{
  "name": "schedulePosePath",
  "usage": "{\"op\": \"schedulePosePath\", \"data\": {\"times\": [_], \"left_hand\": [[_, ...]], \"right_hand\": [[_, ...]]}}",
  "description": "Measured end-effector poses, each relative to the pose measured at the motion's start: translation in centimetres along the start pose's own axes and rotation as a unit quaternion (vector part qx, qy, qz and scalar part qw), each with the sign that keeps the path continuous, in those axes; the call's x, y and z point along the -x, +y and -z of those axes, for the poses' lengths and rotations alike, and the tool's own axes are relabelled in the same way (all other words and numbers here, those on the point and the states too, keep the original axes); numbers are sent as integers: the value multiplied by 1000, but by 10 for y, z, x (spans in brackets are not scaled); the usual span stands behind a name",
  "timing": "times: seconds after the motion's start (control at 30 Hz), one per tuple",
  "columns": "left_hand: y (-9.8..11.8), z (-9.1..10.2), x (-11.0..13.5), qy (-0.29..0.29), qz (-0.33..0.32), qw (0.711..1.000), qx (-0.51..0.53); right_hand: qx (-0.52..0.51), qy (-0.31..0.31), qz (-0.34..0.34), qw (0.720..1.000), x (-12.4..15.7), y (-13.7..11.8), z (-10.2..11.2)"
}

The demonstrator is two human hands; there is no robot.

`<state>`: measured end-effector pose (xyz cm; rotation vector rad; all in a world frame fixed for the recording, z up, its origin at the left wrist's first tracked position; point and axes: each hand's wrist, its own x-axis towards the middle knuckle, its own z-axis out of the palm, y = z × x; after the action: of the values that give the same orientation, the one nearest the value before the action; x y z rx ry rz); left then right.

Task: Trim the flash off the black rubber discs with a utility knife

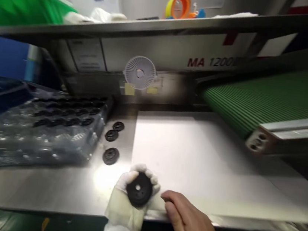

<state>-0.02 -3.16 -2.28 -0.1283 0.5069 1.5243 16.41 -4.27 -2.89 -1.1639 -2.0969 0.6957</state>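
Note:
My left hand (127,206), in a white glove, is closed around a round black plastic disc (139,189) with a small centre hole, held at the near edge of the steel table (49,189). My right hand (188,224) is bare and lies just to the right of the disc, fingers curled loosely toward it, holding nothing that I can see. Three more black discs (110,155) lie in a row on the table beyond the left hand. A clear plastic tray (42,131) holding several black discs sits at the left.
A white sheet (199,158) covers the right half of the table. A green ribbed conveyor belt (268,99) slopes in from the right. A machine panel marked MA 1200 (211,62) stands behind, with a shelf carrying tape rolls (180,4) and a green bag (27,6).

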Motion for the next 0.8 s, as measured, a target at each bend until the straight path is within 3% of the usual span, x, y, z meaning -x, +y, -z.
{"op": "schedulePosePath", "data": {"times": [0.2,0.37,0.8], "left_hand": [[-13,-7,8,23,27,999,-19],[-17,-11,15,48,-19,997,-61],[-23,-15,3,68,-95,993,-22]], "right_hand": [[104,7,-6,995,-2,-7,-9],[142,19,0,990,0,-7,-17],[121,40,-10,992,8,-14,-38]]}}
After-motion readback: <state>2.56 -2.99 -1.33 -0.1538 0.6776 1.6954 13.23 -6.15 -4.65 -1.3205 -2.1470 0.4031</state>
